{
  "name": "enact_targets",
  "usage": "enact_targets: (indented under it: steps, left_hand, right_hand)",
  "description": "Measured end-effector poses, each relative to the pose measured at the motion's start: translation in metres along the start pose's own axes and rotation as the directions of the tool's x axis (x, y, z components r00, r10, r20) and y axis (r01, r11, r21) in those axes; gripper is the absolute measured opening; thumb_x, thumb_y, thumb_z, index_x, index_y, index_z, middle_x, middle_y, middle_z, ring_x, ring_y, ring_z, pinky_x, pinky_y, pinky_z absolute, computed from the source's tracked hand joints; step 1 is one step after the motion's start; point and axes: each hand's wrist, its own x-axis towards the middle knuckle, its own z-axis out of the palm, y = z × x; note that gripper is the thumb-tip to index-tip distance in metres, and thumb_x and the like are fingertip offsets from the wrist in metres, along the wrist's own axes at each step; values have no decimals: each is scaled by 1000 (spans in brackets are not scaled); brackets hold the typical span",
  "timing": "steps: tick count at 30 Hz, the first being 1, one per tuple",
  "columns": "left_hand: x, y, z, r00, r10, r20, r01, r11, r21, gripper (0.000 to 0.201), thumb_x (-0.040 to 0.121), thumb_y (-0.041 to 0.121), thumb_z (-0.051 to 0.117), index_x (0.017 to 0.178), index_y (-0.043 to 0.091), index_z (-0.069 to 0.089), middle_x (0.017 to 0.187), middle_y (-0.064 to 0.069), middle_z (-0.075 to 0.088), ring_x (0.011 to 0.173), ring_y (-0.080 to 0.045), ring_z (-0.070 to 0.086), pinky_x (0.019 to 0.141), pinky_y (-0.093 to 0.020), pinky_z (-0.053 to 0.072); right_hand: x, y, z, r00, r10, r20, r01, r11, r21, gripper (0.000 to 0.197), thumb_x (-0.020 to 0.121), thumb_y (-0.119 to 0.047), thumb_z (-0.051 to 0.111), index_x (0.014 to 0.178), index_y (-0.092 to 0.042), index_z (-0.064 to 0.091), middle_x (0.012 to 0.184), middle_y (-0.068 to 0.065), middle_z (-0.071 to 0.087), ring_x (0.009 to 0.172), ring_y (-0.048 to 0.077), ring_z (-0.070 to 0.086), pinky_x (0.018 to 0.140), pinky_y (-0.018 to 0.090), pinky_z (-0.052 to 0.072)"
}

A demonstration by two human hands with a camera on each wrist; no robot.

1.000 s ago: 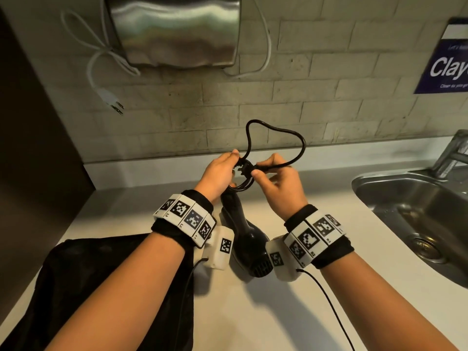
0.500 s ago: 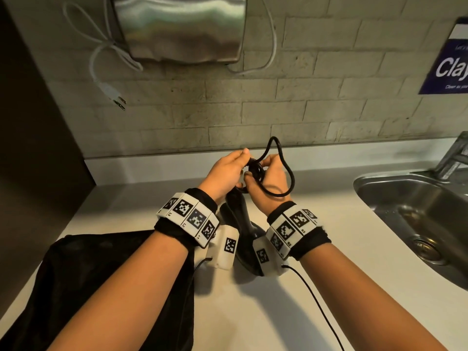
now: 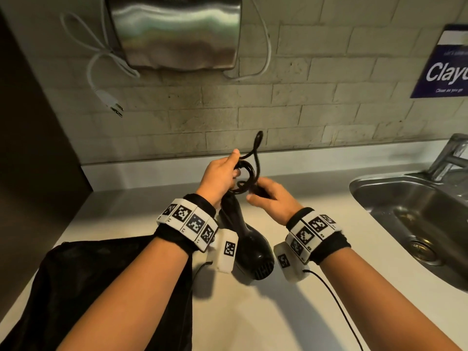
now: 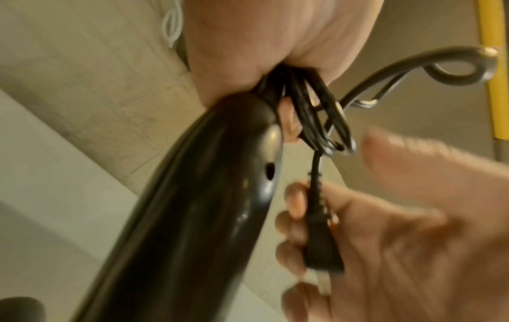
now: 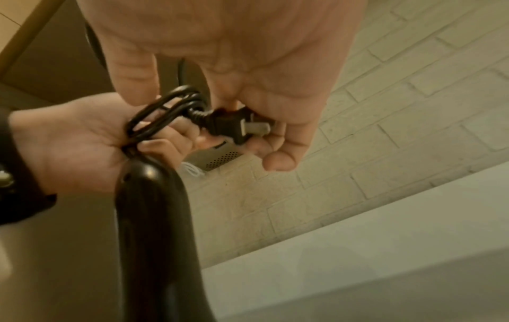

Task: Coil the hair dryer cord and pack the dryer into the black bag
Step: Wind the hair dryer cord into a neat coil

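The glossy black hair dryer handle (image 4: 192, 207) is seen running up from the lower left to the left hand (image 4: 264, 50), where several loops of the black cord (image 4: 311, 113) are bunched against its tip. Just beside the handle, the black plug (image 4: 322, 246) is pinched in the curled fingers of the blurred right hand (image 4: 385, 235). A tiled wall (image 4: 96, 72) is seen behind

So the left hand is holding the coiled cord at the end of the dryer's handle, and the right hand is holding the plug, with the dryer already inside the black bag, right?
Not quite: the dryer is not in the black bag yet. The head view shows it out over the counter, the bag lying beside it. The rest holds: the left hand grips the coiled cord at the handle's end, and the right hand holds the plug.
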Motion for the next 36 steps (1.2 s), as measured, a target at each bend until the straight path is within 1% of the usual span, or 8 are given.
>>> enact_targets:
  steps: [4, 7, 11, 15, 21, 24, 27, 36]
  left_hand:
    - [-1, 0, -5, 1000, -12, -22, 11, 999, -51, 32, 91, 37, 51, 66, 17, 51, 47, 9, 37, 34, -4, 26, 36, -15, 23]
    - [-3, 0, -5, 999, -14, -51, 13, 1000, -20, 34, 89, 34, 56, 60, 18, 48, 52, 5, 38, 33, -3, 32, 35, -13, 26]
    - [-4, 1, -1, 999, 0, -47, 1, 1000, 10, 36, 88, 33, 58, 56, 21, 46, 54, 4, 37, 42, -5, 33, 39, -16, 27]
    - [-6, 1, 4, 1000, 19, -5, -19, 999, 45, 35, 89, 31, 56, 56, 23, 46, 47, 9, 37, 43, -4, 33, 45, -20, 26]
    - [-8, 2, 3, 1000, 26, 11, -27, 998, 56, 33, 91, 28, 53, 59, 23, 48, 54, 6, 40, 47, -5, 35, 41, -17, 29]
    - [-9, 3, 2, 1000, 23, 21, -24, 999, 44, 31, 91, 28, 54, 61, 22, 50, 54, 6, 40, 48, -4, 36, 36, -12, 30]
    - [-9, 4, 2, 999, 10, 37, -12, 998, 55, 31, 90, 30, 54, 61, 22, 50, 54, 6, 39, 48, -4, 36, 42, -18, 30]
    - [-10, 2, -8, 996, 24, 82, -34, 992, 122, 16, 86, 16, 60, 71, 21, 57, 58, 4, 44, 47, -6, 36, 42, -16, 29]
  right_hand:
    - [-6, 39, -17, 975, 223, -21, -218, 918, -332, 18, 94, -22, 39, 84, -11, 49, 85, 14, 52, 82, 24, 49, 71, 29, 35]
    - [-13, 72, -23, 857, 515, -22, -454, 733, -507, 27, 96, -19, 33, 99, -3, 55, 108, 23, 60, 96, 30, 53, 85, 34, 41]
    - [-18, 78, -12, 778, 627, 33, -494, 643, -585, 31, 95, -21, 35, 110, -5, 56, 122, 18, 57, 113, 31, 52, 94, 33, 40]
    - [-13, 56, -1, 814, 581, -4, -452, 629, -633, 33, 87, -36, 50, 117, -22, 53, 122, 7, 60, 112, 26, 54, 100, 42, 43]
    - [-3, -2, 9, 982, 176, 69, -163, 973, -163, 33, 87, -11, 55, 119, -18, 54, 117, 4, 61, 104, 16, 51, 82, 20, 36]
    - [0, -7, 16, 990, 144, -12, -144, 985, -93, 20, 86, -15, 57, 105, -14, 65, 100, 7, 68, 98, 24, 61, 70, 15, 45]
    - [4, -1, 17, 974, 179, -141, -210, 944, -253, 19, 87, -30, 55, 95, -21, 70, 94, 4, 73, 95, 22, 63, 93, 40, 44]
    - [7, 27, 4, 895, 406, -187, -446, 791, -418, 22, 89, -35, 51, 101, -26, 67, 98, -2, 72, 99, 20, 61, 101, 48, 37]
